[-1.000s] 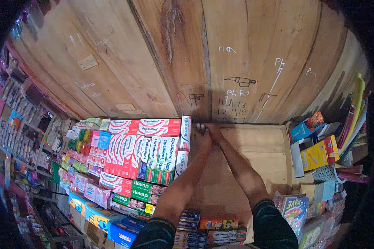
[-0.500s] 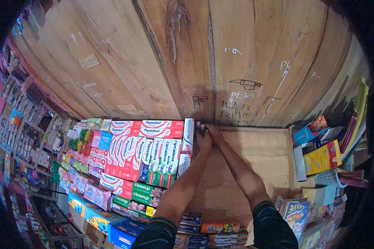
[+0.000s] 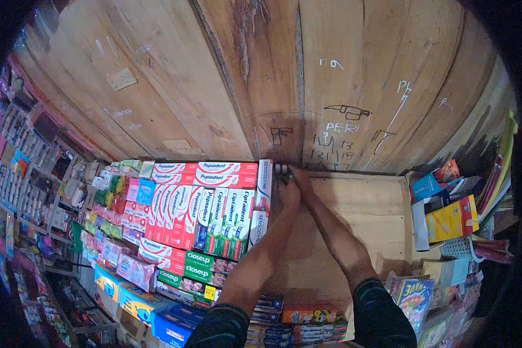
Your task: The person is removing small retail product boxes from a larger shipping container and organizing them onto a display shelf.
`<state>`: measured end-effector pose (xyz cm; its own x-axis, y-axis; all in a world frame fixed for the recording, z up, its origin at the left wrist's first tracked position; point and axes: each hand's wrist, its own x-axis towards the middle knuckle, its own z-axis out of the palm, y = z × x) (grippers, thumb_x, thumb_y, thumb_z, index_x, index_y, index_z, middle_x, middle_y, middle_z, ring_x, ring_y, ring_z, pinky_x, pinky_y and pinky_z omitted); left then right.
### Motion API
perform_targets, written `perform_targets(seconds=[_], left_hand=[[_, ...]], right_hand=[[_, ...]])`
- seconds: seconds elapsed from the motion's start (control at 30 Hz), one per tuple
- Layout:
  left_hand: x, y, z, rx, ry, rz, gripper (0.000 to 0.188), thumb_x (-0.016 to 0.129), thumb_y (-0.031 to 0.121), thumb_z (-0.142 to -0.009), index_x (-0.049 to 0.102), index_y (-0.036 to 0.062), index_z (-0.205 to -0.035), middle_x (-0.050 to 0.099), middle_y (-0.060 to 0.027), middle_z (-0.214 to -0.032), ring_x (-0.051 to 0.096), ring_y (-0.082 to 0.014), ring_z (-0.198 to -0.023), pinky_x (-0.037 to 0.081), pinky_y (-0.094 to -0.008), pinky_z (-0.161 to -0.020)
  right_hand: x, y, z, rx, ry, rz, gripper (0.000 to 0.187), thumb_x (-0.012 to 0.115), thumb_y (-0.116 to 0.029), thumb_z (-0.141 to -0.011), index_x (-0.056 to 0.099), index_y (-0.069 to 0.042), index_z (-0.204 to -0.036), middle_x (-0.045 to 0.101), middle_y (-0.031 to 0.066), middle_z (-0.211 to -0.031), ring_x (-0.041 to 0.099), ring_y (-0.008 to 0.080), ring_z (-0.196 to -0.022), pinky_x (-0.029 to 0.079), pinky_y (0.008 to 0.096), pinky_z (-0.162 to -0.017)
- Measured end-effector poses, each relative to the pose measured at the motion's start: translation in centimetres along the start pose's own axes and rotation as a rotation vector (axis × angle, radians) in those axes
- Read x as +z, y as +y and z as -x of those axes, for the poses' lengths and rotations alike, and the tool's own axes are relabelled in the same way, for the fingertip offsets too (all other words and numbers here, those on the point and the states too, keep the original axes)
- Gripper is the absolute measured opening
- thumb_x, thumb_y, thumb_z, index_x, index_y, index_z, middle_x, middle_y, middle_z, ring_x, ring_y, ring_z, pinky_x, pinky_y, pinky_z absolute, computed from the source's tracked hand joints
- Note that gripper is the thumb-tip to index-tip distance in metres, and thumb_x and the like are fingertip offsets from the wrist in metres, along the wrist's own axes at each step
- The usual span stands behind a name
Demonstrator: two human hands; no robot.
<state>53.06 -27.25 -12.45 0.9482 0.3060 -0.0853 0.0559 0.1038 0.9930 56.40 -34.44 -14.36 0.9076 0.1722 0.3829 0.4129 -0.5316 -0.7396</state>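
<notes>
Okay, head view: left hand and right hand overlap in view, up by the plank wall, at the left edge of the pale wooden panel. Left fingers look bent, right mostly hidden; can't tell how far open either set is or if they grip anything. Nearest item: long white carton, just left of the hands. 2nd white carton sits nearer the person; red-and-white cartons left.
</notes>
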Motion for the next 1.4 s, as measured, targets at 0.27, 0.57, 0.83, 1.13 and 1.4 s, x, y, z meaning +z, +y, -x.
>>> perform_targets(seconds=[0.27, 0.57, 0.83, 1.13, 1.4], left_hand=[[0.2, 1.3, 0.6, -0.13, 0.094, -0.126, 0.057, 0.055, 0.017, -0.09, 0.036, -0.0064, -0.138, 0.041, -0.0227, -0.14, 0.04, -0.0331, -0.13, 0.029, -0.0369, -0.108], [0.3, -0.9, -0.5, -0.14, 0.042, -0.007, 0.055, 0.056, 0.018, -0.09, 0.038, -0.0091, -0.134, 0.046, -0.0236, -0.136, 0.044, -0.0332, -0.127, 0.031, -0.0365, -0.107], [0.1, -3.7, -1.6, -0.141, 0.053, 0.118, 0.051, 0.059, 0.016, -0.089, 0.043, -0.0062, -0.132, 0.05, -0.0178, -0.132, 0.049, -0.0296, -0.12, 0.035, -0.0351, -0.102], [-2.8, 7.1, 9.7, -0.134, 0.049, 0.213, 0.038, 0.056, 0.016, -0.089, 0.051, -0.0039, -0.122, 0.055, -0.016, -0.121, 0.052, -0.024, -0.108, 0.042, -0.0354, -0.091], [-7.4, 19.1, 23.0, -0.177, -0.116, 0.141, 0.03, 0.056, 0.02, -0.087, 0.057, 0.0009, -0.11, 0.062, -0.0108, -0.103, 0.06, -0.0214, -0.092, 0.046, -0.0338, -0.082]], right_hand=[[0.0, -0.7, -0.1, -0.066, 0.103, -0.068, 0.029, 0.051, -0.014, -0.088, 0.059, 0.0, -0.113, 0.066, 0.0172, -0.103, 0.063, 0.0268, -0.096, 0.047, 0.0353, -0.085], [-0.3, -0.5, -0.3, -0.009, 0.051, -0.021, 0.035, 0.057, -0.014, -0.084, 0.057, 0.002, -0.115, 0.065, 0.0197, -0.105, 0.064, 0.0285, -0.097, 0.048, 0.0372, -0.085], [-1.3, -2.2, -0.1, 0.082, 0.03, -0.054, 0.04, 0.06, -0.014, -0.082, 0.055, 0.001, -0.119, 0.066, 0.0196, -0.105, 0.063, 0.0277, -0.1, 0.048, 0.038, -0.086], [-7.0, -9.5, 4.0, 0.297, 0.207, -0.101, 0.046, 0.07, -0.018, -0.08, 0.056, 0.0, -0.12, 0.064, 0.0099, -0.088, 0.061, 0.0178, -0.079, 0.049, 0.0326, -0.072], [-10.1, -15.7, 8.3, 0.233, 0.362, -0.402, 0.018, 0.062, -0.005, -0.083, 0.062, -0.001, -0.101, 0.064, 0.0041, -0.081, 0.057, 0.0112, -0.067, 0.047, 0.0252, -0.06]])
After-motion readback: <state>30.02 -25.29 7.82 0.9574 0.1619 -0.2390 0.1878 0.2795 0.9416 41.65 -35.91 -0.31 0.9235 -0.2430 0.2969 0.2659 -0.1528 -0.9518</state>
